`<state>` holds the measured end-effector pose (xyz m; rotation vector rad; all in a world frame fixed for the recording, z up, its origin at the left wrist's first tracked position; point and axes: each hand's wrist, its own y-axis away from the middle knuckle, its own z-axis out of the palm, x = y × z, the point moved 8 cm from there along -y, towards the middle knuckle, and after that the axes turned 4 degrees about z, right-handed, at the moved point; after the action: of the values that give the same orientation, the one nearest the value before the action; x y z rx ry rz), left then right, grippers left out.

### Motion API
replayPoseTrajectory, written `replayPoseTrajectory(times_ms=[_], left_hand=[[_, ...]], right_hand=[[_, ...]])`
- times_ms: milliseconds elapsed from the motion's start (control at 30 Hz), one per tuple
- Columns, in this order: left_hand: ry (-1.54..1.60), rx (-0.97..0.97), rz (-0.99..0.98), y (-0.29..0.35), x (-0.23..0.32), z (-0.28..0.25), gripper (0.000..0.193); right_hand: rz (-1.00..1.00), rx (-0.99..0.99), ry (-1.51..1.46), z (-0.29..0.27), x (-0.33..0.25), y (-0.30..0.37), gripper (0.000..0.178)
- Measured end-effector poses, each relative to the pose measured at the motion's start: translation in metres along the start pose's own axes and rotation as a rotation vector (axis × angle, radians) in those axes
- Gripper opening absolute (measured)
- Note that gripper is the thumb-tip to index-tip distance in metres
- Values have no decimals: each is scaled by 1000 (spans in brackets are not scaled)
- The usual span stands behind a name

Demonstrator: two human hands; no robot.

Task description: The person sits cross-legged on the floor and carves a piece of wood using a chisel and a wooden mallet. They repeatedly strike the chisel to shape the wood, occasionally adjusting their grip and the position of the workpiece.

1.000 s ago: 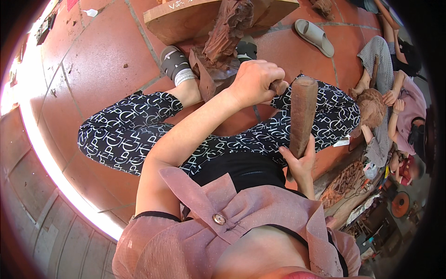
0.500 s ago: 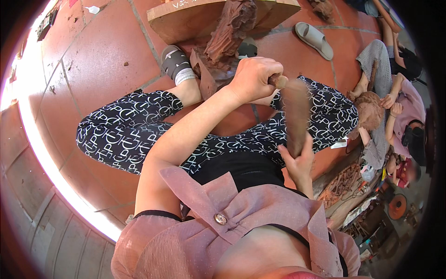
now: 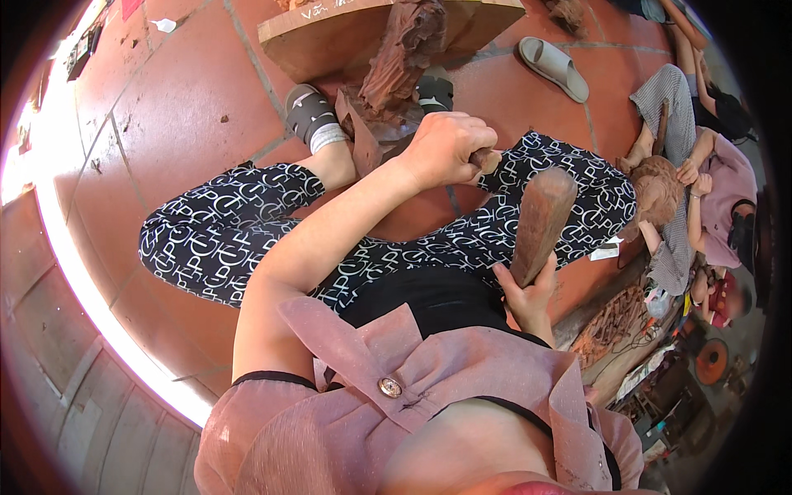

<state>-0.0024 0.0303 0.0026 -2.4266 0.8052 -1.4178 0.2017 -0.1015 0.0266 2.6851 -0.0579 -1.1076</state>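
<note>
My left hand (image 3: pixel 450 148) is closed round a thin tool handle (image 3: pixel 482 157), whose pale end points right; the hand hides the rest of the tool. My right hand (image 3: pixel 532 301) grips the narrow lower end of a thick wooden mallet (image 3: pixel 544 219). The mallet's rounded head is raised above my right thigh, apart from the handle's end. Beyond my left hand, a reddish-brown carved piece of wood (image 3: pixel 403 62) stands tilted between my feet, close to a flat brown wood piece (image 3: pixel 359 132).
A thick wooden slab (image 3: pixel 309 45) lies behind the carving. A grey slipper (image 3: pixel 554 70) rests on the tiled floor to its right. At far right, a co-worker's hands (image 3: pixel 689 172) touch a round wooden carving (image 3: pixel 656 190). A long log (image 3: pixel 615 330) and an orange fan (image 3: pixel 711 361) are at lower right.
The mallet has swung right and back, away from the tool handle, and is no longer blurred. My left hand has shifted slightly left and keeps its hold.
</note>
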Motion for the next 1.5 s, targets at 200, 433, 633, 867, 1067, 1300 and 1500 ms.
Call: replayPoseTrajectory(times_ms=[200,433,633,867,1067,1300,1500], left_hand=[[51,8,78,6,5,2,21],[23,-31,94,7,3,4,21],[65,25,40,1,-1,-9,20],[48,-10,9,0,-6,-5,20],[-112,16,60,3,7,-10,22],[54,113,63,17,27,-11,38],[25,-66,0,-4,10,4,18]], right_hand=[[-51,-3,59,0,-6,-1,71],[30,-83,46,8,-7,-2,70],[49,-90,22,8,-4,-4,73],[16,-74,61,8,-15,-8,70],[146,-164,-41,13,-5,-7,67],[15,-135,-47,12,-6,-3,66],[163,-103,-162,7,1,-7,65]])
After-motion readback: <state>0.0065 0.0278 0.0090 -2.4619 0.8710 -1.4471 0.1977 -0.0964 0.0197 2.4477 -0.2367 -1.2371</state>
